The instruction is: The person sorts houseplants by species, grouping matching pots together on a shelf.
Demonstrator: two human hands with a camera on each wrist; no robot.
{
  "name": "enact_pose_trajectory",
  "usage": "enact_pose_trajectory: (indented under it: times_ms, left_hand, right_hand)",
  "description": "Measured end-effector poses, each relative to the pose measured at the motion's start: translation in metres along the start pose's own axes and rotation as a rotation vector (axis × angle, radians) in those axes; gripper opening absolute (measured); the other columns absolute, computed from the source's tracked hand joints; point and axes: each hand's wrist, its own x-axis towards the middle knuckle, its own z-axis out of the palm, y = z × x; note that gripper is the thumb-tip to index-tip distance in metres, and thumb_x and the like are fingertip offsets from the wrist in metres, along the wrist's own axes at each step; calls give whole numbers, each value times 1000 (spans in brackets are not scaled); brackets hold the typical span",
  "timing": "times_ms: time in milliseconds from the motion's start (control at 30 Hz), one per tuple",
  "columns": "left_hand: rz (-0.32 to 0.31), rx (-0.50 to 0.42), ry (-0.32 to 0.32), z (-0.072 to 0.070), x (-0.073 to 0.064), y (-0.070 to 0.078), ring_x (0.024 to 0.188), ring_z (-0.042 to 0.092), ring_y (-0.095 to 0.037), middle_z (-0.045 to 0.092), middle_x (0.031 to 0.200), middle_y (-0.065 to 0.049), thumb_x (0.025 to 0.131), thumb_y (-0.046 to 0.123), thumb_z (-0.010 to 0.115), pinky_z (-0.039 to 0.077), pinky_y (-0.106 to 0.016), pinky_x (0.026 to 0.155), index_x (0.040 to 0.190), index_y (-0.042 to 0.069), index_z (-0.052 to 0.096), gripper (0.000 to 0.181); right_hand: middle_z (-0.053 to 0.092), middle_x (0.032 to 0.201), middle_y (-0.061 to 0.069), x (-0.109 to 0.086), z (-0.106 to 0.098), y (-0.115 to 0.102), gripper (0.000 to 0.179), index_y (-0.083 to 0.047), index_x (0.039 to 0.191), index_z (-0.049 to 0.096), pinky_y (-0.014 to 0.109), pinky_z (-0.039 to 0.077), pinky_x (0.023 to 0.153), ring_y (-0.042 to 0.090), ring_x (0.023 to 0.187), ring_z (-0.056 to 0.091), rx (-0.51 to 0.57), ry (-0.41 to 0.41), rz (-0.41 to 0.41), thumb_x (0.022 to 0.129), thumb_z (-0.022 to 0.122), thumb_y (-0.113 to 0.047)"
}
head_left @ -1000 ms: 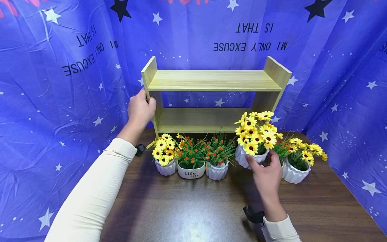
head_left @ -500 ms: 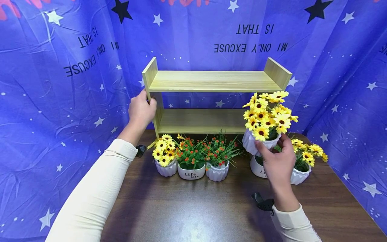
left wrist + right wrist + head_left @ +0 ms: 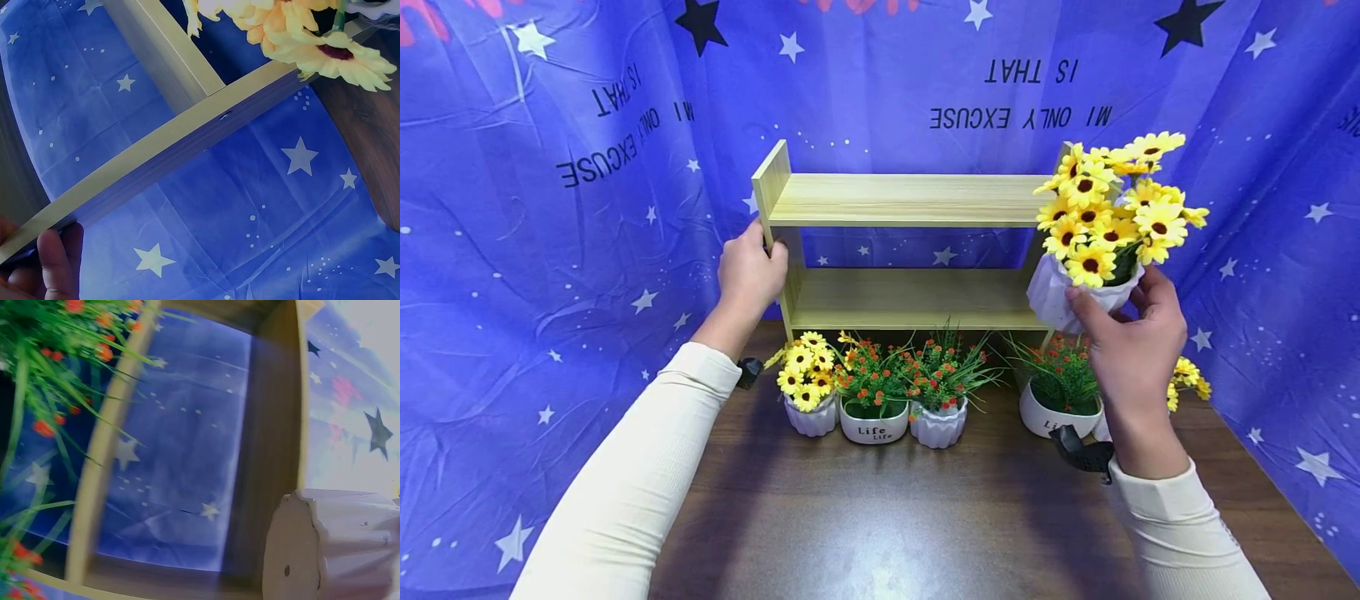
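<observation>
My left hand (image 3: 751, 267) grips the left side panel of a two-tier wooden shelf (image 3: 910, 200); in the left wrist view its fingers (image 3: 55, 262) curl round the panel's edge. Raised in my right hand (image 3: 1138, 358) is a potted yellow daisy plant (image 3: 1097, 221), with thumb and fingers on its white ribbed pot (image 3: 350, 544). In the head view the plant overlaps the shelf's right side panel, level with the upper board. The pot's underside, with a small hole, shows in the right wrist view.
Along the shelf's front on the wooden table (image 3: 865, 508) stand a yellow daisy pot (image 3: 811, 412), an oval "Life" pot (image 3: 874, 423), a red-flowered pot (image 3: 940, 425) and another "Life" pot (image 3: 1052, 412). Behind my right wrist another daisy pot is mostly hidden. A blue star-printed curtain (image 3: 880, 83) hangs behind.
My right hand has lifted the daisy plant upward and to the right, from among the table pots to the upper board's height. My left hand has stayed on the shelf panel.
</observation>
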Motion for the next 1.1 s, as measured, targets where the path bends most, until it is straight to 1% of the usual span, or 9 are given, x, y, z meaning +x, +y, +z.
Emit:
enact_pose_trajectory:
  times_ms: [200, 400, 600, 767, 933, 1000, 1100]
  left_hand:
    - [7, -13, 6, -1, 0, -1, 97, 65, -44, 70, 104, -21, 93, 19, 49, 46, -58, 75, 115, 5, 62, 29]
    - [9, -5, 8, -2, 0, 0, 97, 64, -46, 69, 103, -22, 93, 18, 49, 46, -59, 75, 111, 4, 61, 26]
    - [-1, -8, 2, -1, 0, 1, 96, 65, -43, 70, 102, -20, 94, 20, 49, 46, -58, 75, 109, 6, 61, 24]
    - [15, -7, 8, 0, 1, 2, 94, 66, -43, 70, 100, -20, 95, 21, 50, 46, -57, 74, 109, 5, 61, 23]
    - [11, -11, 10, 0, 1, 2, 95, 65, -44, 70, 102, -21, 94, 19, 50, 46, -57, 75, 110, 4, 62, 25]
    - [6, -12, 8, -1, 0, 2, 96, 65, -44, 70, 103, -21, 94, 18, 50, 46, -57, 75, 112, 4, 62, 26]
    - [2, -17, 3, -2, -1, 2, 96, 65, -43, 70, 105, -21, 94, 18, 50, 46, -57, 76, 117, 4, 62, 30]
  right_hand:
    - [62, 124, 7, 22, 6, -23, 63, -11, 133, 59, 20, 52, 77, 21, 108, 62, 44, 4, -13, 75, 83, -6]
    - [62, 124, 4, 42, 17, -34, 61, -11, 132, 60, 24, 51, 82, 18, 109, 59, 4, -9, -26, 76, 83, -11]
    - [61, 125, 4, 55, 21, -41, 59, -11, 133, 60, 29, 52, 88, 19, 111, 59, -4, -55, 18, 78, 82, -14]
    - [63, 119, 2, 68, 23, -43, 57, -9, 131, 60, 27, 51, 84, 14, 104, 61, -40, -70, 46, 79, 81, -16]
    - [64, 110, 0, 82, 27, -45, 54, -4, 129, 61, 25, 49, 81, 11, 97, 61, -56, -129, 83, 81, 80, -18]
    - [64, 107, -1, 89, 29, -47, 53, -3, 128, 62, 25, 48, 80, 10, 94, 60, -60, -163, 94, 81, 80, -19]
    - [64, 106, -2, 97, 32, -49, 54, -2, 129, 61, 24, 46, 80, 10, 91, 59, -95, -212, 117, 82, 79, -23]
